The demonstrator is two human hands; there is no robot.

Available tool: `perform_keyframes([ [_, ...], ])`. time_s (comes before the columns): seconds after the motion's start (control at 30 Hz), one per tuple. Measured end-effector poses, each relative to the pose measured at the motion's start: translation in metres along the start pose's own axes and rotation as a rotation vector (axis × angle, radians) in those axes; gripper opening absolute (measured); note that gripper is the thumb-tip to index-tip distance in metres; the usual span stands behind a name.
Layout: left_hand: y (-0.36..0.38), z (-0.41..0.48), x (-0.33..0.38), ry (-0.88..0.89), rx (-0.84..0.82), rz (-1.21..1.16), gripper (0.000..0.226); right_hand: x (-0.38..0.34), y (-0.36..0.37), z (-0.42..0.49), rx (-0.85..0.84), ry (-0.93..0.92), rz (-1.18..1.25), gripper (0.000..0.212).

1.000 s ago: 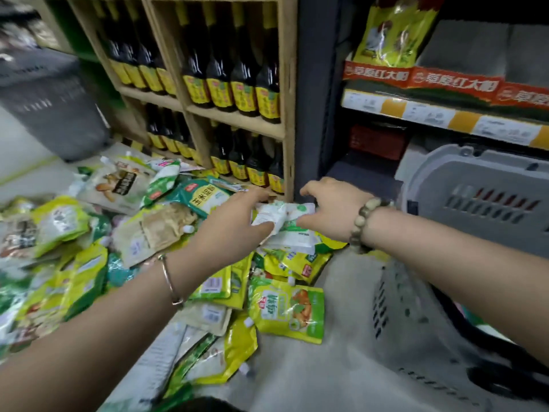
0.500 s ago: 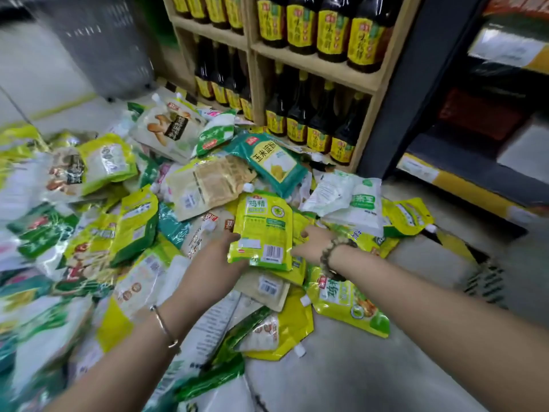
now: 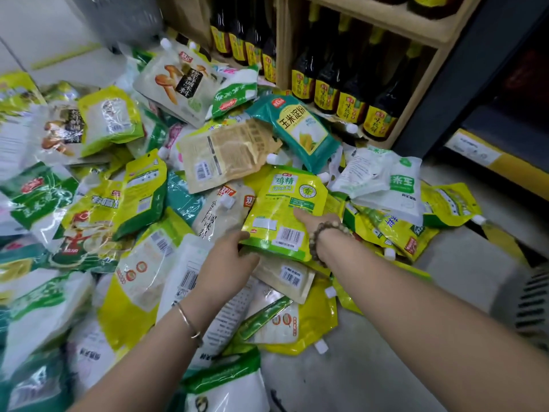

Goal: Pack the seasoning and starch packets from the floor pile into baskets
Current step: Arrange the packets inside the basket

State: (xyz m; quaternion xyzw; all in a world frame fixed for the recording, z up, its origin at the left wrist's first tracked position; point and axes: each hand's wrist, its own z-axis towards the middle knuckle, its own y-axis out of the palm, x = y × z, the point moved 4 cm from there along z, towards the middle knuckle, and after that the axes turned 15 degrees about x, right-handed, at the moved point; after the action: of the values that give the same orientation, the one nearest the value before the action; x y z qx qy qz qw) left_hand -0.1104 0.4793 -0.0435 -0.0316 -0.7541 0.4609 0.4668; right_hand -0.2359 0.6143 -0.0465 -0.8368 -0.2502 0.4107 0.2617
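left hand (image 3: pixel 228 257) grips yellow packet (image 3: pixel 285 212) bottom edge | right hand (image 3: pixel 315 221) pinches its 3 o'clock side | pile (image 3: pixel 118 203) at 9 o'clock | bottles (image 3: pixel 341 93) at 12

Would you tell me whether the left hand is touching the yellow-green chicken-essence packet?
Touching. The head view shows the left hand with its thumb pressed on the lower left corner of the yellow-green packet, fingers tucked beneath, no gap.
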Motion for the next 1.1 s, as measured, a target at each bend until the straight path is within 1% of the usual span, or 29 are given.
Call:
perform_keyframes([
  [0.07, -0.003, 0.004, -0.004, -0.033, 0.038, -0.072, 0.035, 0.006, 0.006, 0.002, -0.003, 0.02, 0.179, 0.055],
  [0.1, -0.005, 0.006, -0.006, -0.057, 0.059, -0.129, 0.029, 0.01, 0.007, 0.002, -0.002, 0.02, 0.292, 0.052],
  [0.17, -0.009, 0.006, -0.007, -0.136, 0.086, -0.29, 0.021, 0.022, 0.005, 0.003, -0.045, -0.014, 0.465, 0.026],
  [0.2, -0.011, 0.005, -0.007, -0.181, 0.085, -0.397, 0.017, 0.03, 0.003, 0.004, -0.096, -0.026, 0.513, 0.021],
  [0.23, -0.011, 0.003, -0.005, -0.23, 0.075, -0.503, 0.014, 0.039, 0.001, 0.005, -0.135, -0.03, 0.522, 0.026],
  [0.3, -0.008, -0.001, -0.002, -0.321, 0.005, -0.63, 0.006, 0.055, -0.004, 0.004, -0.23, -0.035, 0.552, 0.048],
  [0.33, -0.004, -0.004, 0.0, -0.371, -0.059, -0.655, 0.002, 0.062, -0.003, 0.003, -0.286, -0.027, 0.581, 0.062],
  [0.37, 0.001, -0.007, 0.002, -0.429, -0.139, -0.681, 0.006, 0.069, -0.002, 0.0, -0.331, -0.004, 0.597, 0.077],
  [0.4, 0.007, -0.012, 0.005, -0.499, -0.227, -0.717, 0.01, 0.075, 0.0, -0.003, -0.359, 0.023, 0.598, 0.085],
  [0.43, 0.012, -0.017, 0.009, -0.559, -0.301, -0.763, 0.012, 0.078, 0.002, -0.006, -0.376, 0.042, 0.611, 0.081],
  [0.47, 0.015, -0.021, 0.013, -0.59, -0.329, -0.795, 0.012, 0.078, 0.004, -0.012, -0.391, 0.043, 0.627, 0.063],
  [0.5, 0.018, -0.023, 0.014, -0.587, -0.3, -0.801, 0.011, 0.078, 0.006, -0.013, -0.379, 0.049, 0.643, 0.042],
  [0.53, 0.019, -0.023, 0.014, -0.562, -0.23, -0.783, 0.012, 0.076, 0.007, -0.013, -0.345, 0.071, 0.668, 0.026],
  [0.57, 0.018, -0.022, 0.012, -0.529, -0.144, -0.763, 0.013, 0.076, 0.007, -0.007, -0.279, 0.116, 0.691, 0.016],
  [0.63, 0.013, -0.021, 0.008, -0.468, -0.012, -0.745, 0.018, 0.078, 0.002, 0.012, -0.108, 0.193, 0.769, 0.01],
  [0.67, 0.01, -0.02, 0.006, -0.443, 0.026, -0.746, 0.02, 0.077, -0.005, 0.02, 0.004, 0.186, 0.737, 0.01],
  [0.73, 0.003, -0.019, 0.002, -0.408, 0.067, -0.745, 0.019, 0.079, -0.02, 0.037, 0.23, 0.155, 0.582, 0.014],
  [0.77, 0.0, -0.019, 0.0, -0.402, 0.08, -0.743, 0.019, 0.078, -0.026, 0.04, 0.288, 0.151, 0.526, 0.017],
  [0.8, -0.002, -0.019, -0.001, -0.402, 0.094, -0.743, 0.019, 0.075, -0.028, 0.042, 0.292, 0.157, 0.475, 0.023],
  [0.83, -0.003, -0.018, -0.003, -0.405, 0.104, -0.745, 0.02, 0.072, -0.025, 0.043, 0.236, 0.164, 0.43, 0.03],
  [0.9, -0.003, -0.018, -0.004, -0.414, 0.111, -0.746, 0.022, 0.063, -0.014, 0.039, 0.06, 0.202, 0.347, 0.049],
  [0.93, -0.002, -0.018, -0.005, -0.418, 0.11, -0.747, 0.023, 0.06, -0.009, 0.034, 0.014, 0.227, 0.326, 0.061],
  [0.97, -0.002, -0.018, -0.005, -0.424, 0.109, -0.752, 0.025, 0.059, -0.003, 0.033, 0.004, 0.238, 0.323, 0.07],
  [1.03, -0.001, -0.019, -0.005, -0.435, 0.107, -0.763, 0.026, 0.056, 0.004, 0.034, 0.016, 0.247, 0.323, 0.076],
  [1.07, -0.001, -0.02, -0.005, -0.437, 0.107, -0.762, 0.025, 0.053, 0.003, 0.032, 0.02, 0.246, 0.307, 0.074],
  [1.1, -0.002, -0.02, -0.006, -0.438, 0.108, -0.758, 0.024, 0.051, 0.004, 0.034, -0.019, 0.244, 0.283, 0.072],
])
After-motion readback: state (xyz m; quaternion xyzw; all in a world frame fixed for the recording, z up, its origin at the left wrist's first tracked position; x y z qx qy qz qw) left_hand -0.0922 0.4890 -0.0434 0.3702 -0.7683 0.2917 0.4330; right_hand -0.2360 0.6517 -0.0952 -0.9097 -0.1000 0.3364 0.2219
